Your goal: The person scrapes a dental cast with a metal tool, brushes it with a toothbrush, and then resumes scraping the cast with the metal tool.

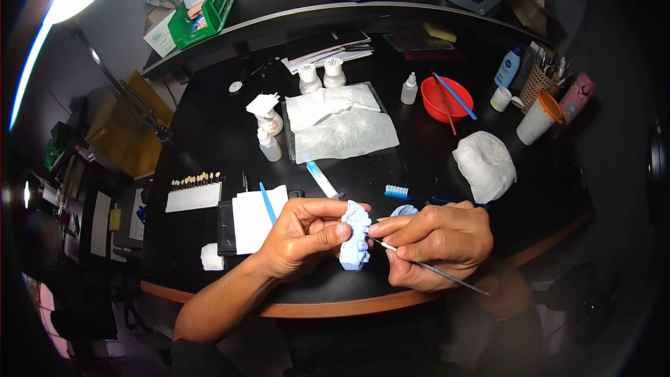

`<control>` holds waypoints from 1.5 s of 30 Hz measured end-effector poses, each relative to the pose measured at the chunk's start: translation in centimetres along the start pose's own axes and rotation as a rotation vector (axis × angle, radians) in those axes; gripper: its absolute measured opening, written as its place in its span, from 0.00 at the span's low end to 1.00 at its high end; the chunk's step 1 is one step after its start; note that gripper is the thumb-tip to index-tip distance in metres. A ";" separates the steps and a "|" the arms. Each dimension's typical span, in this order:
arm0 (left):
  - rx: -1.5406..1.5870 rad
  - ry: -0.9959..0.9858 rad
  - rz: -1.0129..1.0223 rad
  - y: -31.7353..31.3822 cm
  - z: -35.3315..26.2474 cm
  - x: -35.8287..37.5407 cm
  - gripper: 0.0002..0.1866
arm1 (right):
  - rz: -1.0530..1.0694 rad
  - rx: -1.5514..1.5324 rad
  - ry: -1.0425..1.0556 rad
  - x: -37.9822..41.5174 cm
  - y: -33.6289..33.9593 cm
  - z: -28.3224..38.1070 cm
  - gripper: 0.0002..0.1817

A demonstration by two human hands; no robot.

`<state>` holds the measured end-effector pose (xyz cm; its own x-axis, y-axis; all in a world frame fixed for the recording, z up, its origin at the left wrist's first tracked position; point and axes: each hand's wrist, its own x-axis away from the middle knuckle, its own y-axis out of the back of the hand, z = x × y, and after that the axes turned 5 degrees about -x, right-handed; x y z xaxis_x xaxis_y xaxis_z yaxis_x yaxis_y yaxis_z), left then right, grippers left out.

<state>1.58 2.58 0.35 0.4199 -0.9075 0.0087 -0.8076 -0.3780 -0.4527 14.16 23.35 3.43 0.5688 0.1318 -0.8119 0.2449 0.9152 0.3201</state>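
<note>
My left hand (pixel 310 234) grips a pale blue dental cast (pixel 354 241) by its side, thumb and fingers pressed on it, with the row of teeth facing right. Between the thumb and fingers of my right hand (pixel 443 244) is a thin metal dental instrument (pixel 447 274), its handle slanting down to the right. Its fine tip meets the teeth along the cast's right side. Another pale blue piece (pixel 404 210) lies behind my right hand, which partly hides it. A blue toothbrush (pixel 399 192) and a syringe (pixel 322 180) rest on the black table just beyond my hands.
A tissue-covered glass plate (pixel 287 141) lies mid-table, with white bottles (pixel 268 145) beside it. Brushes lean across a red bowl (pixel 434 106). At right are a wad of tissue (pixel 485 167) and a tool basket (pixel 546 78); at left, a tooth shade set (pixel 195 197).
</note>
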 end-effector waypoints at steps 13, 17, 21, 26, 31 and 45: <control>-0.072 -0.097 0.069 0.7 -0.7 0.1 0.19 | -0.060 -0.002 0.036 0.3 -0.7 -0.3 0.11; -0.208 -0.208 0.005 0.1 -0.7 -0.3 0.18 | -0.078 0.018 -0.018 0.1 -0.9 0.0 0.10; -0.408 -0.336 -0.021 -0.2 -0.9 -0.2 0.19 | -0.118 0.004 -0.060 0.2 -0.9 -0.1 0.10; -0.370 -0.398 -0.037 -0.2 -0.3 -0.3 0.21 | -0.102 -0.008 -0.060 0.3 -0.9 -0.3 0.09; -0.295 -0.427 -0.072 -0.8 0.2 -0.4 0.20 | -0.101 0.018 -0.078 0.4 -1.0 -0.1 0.08; -0.822 -0.787 -0.196 -1.1 1.1 -0.9 0.20 | -0.058 0.094 -0.109 0.5 -1.3 0.9 0.09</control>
<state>2.58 4.01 -0.10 0.4764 -0.5644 -0.6741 -0.6049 -0.7669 0.2145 14.83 21.90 3.08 0.6320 0.0328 -0.7743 0.3492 0.8799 0.3223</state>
